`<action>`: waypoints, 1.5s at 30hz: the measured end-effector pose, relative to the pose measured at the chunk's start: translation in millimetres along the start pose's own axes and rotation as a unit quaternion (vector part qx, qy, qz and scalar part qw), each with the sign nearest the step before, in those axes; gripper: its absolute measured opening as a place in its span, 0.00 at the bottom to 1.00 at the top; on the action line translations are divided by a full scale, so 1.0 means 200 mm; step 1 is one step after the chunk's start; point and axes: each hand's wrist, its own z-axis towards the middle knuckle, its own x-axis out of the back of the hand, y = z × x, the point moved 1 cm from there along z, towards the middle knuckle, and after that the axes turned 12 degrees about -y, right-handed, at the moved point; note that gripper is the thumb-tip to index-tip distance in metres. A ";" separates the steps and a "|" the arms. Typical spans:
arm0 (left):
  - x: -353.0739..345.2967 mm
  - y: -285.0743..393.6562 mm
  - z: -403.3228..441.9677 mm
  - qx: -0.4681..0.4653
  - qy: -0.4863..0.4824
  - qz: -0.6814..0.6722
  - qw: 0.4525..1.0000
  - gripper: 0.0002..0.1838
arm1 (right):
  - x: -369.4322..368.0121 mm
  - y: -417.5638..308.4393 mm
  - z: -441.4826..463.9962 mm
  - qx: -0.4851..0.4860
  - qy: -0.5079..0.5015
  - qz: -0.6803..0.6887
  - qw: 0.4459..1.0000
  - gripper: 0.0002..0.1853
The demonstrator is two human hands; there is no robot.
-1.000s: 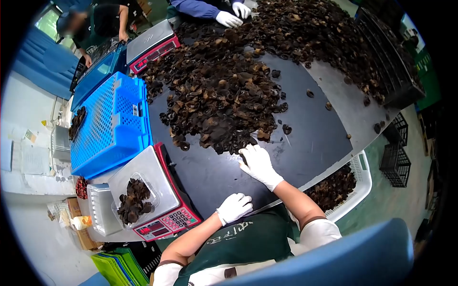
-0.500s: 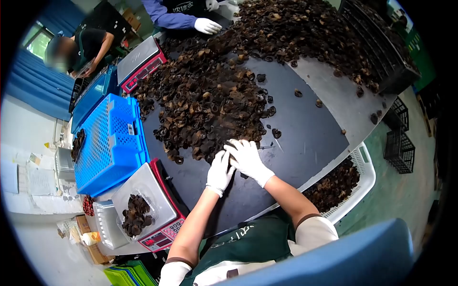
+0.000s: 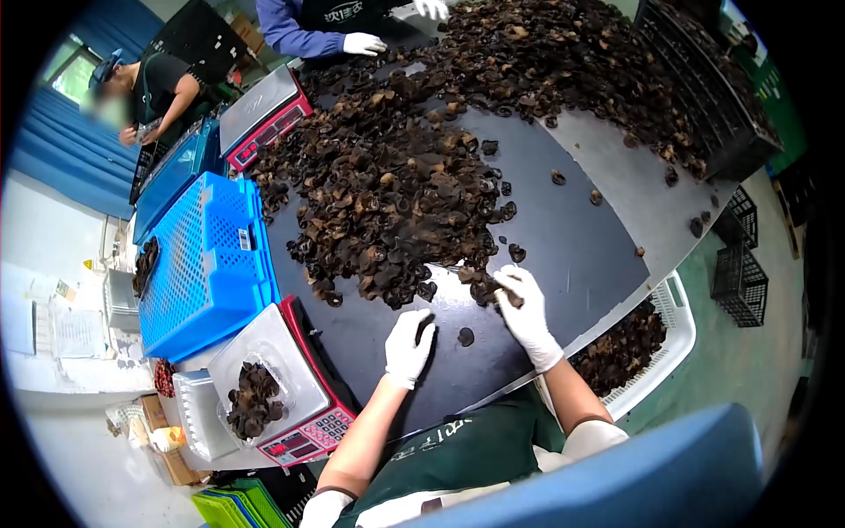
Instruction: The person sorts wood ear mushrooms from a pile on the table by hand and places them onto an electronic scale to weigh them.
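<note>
Both my hands wear white gloves and are apart above the near part of the dark table mat (image 3: 585, 238). My left hand (image 3: 407, 350) is curled, with a dark piece showing between thumb and fingers; it looks like a wood ear mushroom. In my right hand (image 3: 526, 319), the fingers close round dark brown wood ear mushrooms (image 3: 509, 297) at the near right edge of the pile. One loose wood ear mushroom (image 3: 466, 336) lies on the mat between my hands. The large pile of wood ear mushrooms (image 3: 387, 202) spreads beyond them.
At left stands a red scale (image 3: 308, 436) bearing a clear tray of mushrooms (image 3: 255, 400). Behind it are a blue crate (image 3: 198, 264) and another scale (image 3: 264, 114). A white basket (image 3: 678, 339) sits at lower right. A co-worker's gloved hand (image 3: 363, 44) is across the table.
My hands, together at the pile's near edge before, have separated: the left drew back toward me, the right moved right and back. A loose mushroom now shows between them.
</note>
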 end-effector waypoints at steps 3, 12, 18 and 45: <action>-0.03 0.08 0.07 -0.016 -0.075 0.008 0.997 0.19 | 0.12 0.09 0.06 -0.015 0.037 -0.014 0.999 0.15; -0.23 0.13 -0.10 -0.120 -0.160 0.208 0.957 0.12 | 0.09 0.13 0.20 -0.030 -0.094 -0.295 0.950 0.14; -0.17 0.03 -0.20 -0.117 -0.089 0.066 0.987 0.10 | 0.08 0.16 0.18 -0.099 0.001 -0.124 0.987 0.12; 1.58 -0.42 -1.14 0.159 0.355 0.072 0.918 0.07 | -1.46 -1.46 0.06 0.357 -0.428 0.134 0.819 0.16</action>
